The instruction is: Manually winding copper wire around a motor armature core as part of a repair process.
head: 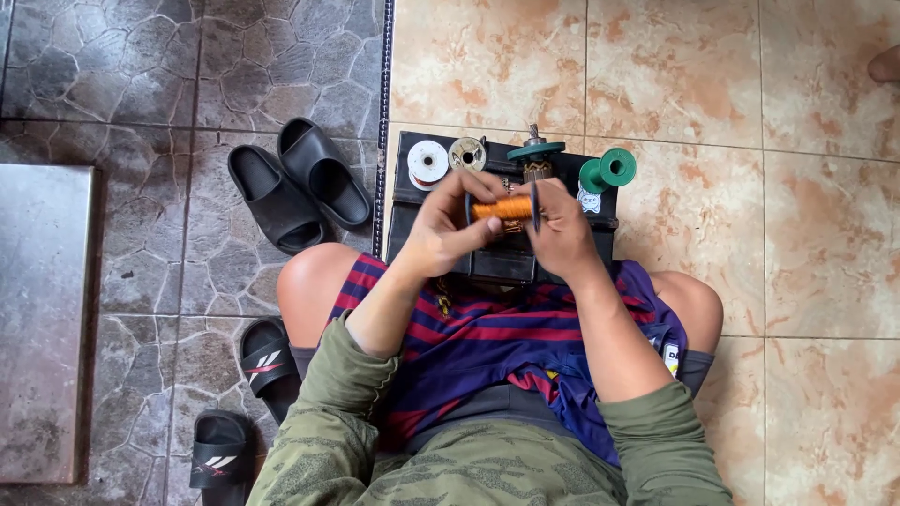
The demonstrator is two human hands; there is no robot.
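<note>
Both hands hold a small spool wound with copper-orange wire [502,208] above a black box [600,208] on the tiled floor. My left hand [442,228] grips the spool's left end, fingers curled over it. My right hand [561,234] pinches the right end by its dark flange. On the box's far edge lie a white spool [427,163], a small metal spool [467,154], a teal disc on a wound core [536,156] and a green spool [607,171].
A pair of black slides [298,184] lies left of the box on dark stone paving. Two black sandals [246,403] sit by my left knee. A grey slab [45,319] fills the far left. Another person's toe [885,64] shows at the top right.
</note>
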